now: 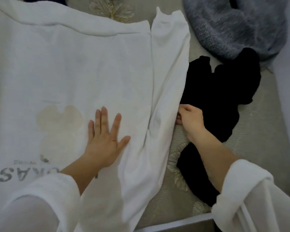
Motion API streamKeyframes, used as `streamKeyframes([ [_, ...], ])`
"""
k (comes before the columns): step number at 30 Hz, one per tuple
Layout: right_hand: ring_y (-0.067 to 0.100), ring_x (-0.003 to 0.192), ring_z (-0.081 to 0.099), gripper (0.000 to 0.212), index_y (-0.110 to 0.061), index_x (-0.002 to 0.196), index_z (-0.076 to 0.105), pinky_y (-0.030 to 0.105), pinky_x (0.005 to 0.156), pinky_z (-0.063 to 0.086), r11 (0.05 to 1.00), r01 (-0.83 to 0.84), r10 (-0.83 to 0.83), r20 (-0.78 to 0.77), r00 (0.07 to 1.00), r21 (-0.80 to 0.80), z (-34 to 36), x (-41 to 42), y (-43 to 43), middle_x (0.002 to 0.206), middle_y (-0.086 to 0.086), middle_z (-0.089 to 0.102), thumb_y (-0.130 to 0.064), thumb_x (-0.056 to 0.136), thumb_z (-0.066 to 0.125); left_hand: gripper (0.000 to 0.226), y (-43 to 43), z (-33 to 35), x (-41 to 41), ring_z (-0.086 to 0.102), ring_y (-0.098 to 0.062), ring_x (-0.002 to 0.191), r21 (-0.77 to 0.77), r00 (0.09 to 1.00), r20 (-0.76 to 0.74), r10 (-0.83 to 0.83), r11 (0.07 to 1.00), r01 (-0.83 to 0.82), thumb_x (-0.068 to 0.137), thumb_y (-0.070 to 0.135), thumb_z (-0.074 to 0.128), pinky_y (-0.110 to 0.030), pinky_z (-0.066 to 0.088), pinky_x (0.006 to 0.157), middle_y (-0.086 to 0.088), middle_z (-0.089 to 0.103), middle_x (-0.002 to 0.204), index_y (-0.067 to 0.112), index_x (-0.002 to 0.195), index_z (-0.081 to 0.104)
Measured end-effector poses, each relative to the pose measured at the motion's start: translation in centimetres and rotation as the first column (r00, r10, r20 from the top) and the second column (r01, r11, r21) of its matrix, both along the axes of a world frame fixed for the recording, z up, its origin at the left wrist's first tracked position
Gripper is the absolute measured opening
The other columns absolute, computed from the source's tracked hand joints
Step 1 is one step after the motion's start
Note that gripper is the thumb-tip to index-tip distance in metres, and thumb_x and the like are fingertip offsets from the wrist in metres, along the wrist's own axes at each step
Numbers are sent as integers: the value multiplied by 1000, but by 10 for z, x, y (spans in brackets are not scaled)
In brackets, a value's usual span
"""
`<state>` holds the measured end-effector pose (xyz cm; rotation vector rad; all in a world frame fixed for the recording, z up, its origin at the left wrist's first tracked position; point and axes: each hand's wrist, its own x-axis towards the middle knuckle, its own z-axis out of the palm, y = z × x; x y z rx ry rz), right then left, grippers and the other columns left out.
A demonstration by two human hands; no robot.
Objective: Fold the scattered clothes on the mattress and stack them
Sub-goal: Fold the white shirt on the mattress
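The white sweatshirt (74, 72) lies spread flat across the left and middle of the mattress (264, 131), soft and slightly napped, with a thick seam ridge running across its upper part. My left hand (104, 139) rests flat on it, palm down, fingers straight and fanned apart, just right of a pale beige print with rounded lobes. Below that print run grey block letters, partly covered by my own white cuff, so I cannot read the whole word. The sweatshirt's long sleeve (167, 81) runs as a smooth strip along the body's right side, its cuff end crumpled at the top. My right hand (189, 119) pinches that sleeve's right edge, fingers curled; the fingertips are tucked beneath the cloth and hidden. Just beside this hand, touching the sleeve's edge, sits a black garment (221, 91), bunched into a lumpy heap so dark that its folds and kind cannot be made out; my right forearm crosses its lower part. Beyond it, at the top right, lies a grey-blue fuzzy garment (233, 27), thick and fluffy, cut off by the frame. The mattress cover is a beige ribbed weave with pale leaf motifs (112, 9), mostly covered by the clothes.
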<state>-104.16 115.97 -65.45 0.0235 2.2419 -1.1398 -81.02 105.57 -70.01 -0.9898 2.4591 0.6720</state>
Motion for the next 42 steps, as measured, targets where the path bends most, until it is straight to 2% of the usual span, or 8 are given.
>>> streamKeyframes([
  [4, 9, 52, 56, 9, -9, 83, 68, 22, 47, 44, 977, 52, -31, 100, 994, -208, 7, 2, -44, 66, 3, 65, -16, 88, 66, 81, -4, 11, -8, -54, -20, 122, 91, 996, 90, 0, 996, -8, 66, 78, -12, -32, -41, 93, -4, -60, 132, 37, 128, -45],
  [8, 16, 93, 59, 46, -11, 109, 60, 27, 79, 46, 942, -297, 327, -216, 920, 160, -4, -6, -79, 106, 5, 60, -38, 76, 76, 81, -6, 20, -12, -55, -21, 122, 134, 989, 149, -14, 991, -6, 63, 77, -15, -35, -39, 95, -6, -60, 131, 34, 124, -49],
  [11, 28, 111, 51, 76, -5, 125, 40, 34, 92, 44, 953, -177, 232, -221, 947, 244, -10, -16, -100, 128, 12, 44, -42, 71, 80, 80, -8, 21, -12, -55, -23, 122, 125, 986, 165, -26, 992, 5, 63, 77, -18, -35, -39, 95, -7, -61, 130, 35, 122, -51],
  [16, 20, 87, 64, 26, -7, 95, 63, 27, 74, 52, 999, -29, 29, -18, 999, -14, -9, -25, -119, 94, 4, 67, -19, 75, 76, 77, -10, 23, -15, -56, -23, 121, 160, 981, 190, -27, 987, -4, 64, 76, -16, -36, -39, 95, -6, -62, 128, 37, 120, -51],
  [24, -7, 58, 41, 36, -25, 60, 35, 11, 60, 36, 977, 131, -209, -636, 743, -168, 68, -50, -1, 71, -10, 42, -8, 78, 62, 77, -11, 28, -19, -56, -26, 120, 177, 969, 245, -43, 984, -1, 76, 79, -5, -42, -33, 103, -8, -62, 127, 35, 120, -50],
  [28, 9, 68, 51, 23, -16, 69, 47, 27, 65, 41, 967, 241, -253, -239, 938, -78, 51, -52, 58, 78, 2, 54, -9, 82, 65, 77, -9, 30, -21, -52, -28, 123, 168, 966, 255, -38, 986, -6, 89, 69, 10, -46, -25, 109, -9, -60, 129, 31, 124, -46],
  [34, 18, 105, 66, 39, -21, 123, 60, 34, 83, 55, 800, 459, -331, 353, 875, -386, 47, -68, 57, 116, 2, 69, -40, 88, 60, 79, -7, 25, -21, -50, -25, 124, 125, 967, 254, 0, 992, -32, 88, 69, 12, -45, -23, 110, -7, -59, 127, 29, 127, -45],
  [42, 6, 77, 66, 17, -14, 94, 69, 20, 66, 49, 929, 248, -251, 25, 968, -275, 82, -72, 51, 82, -7, 70, -9, 78, 64, 62, 78, 68, -41, 17, -22, 139, 111, 912, -320, 257, 966, -233, 91, 53, 30, -42, 13, 111, -5, 23, 152, 19, 142, 33],
])
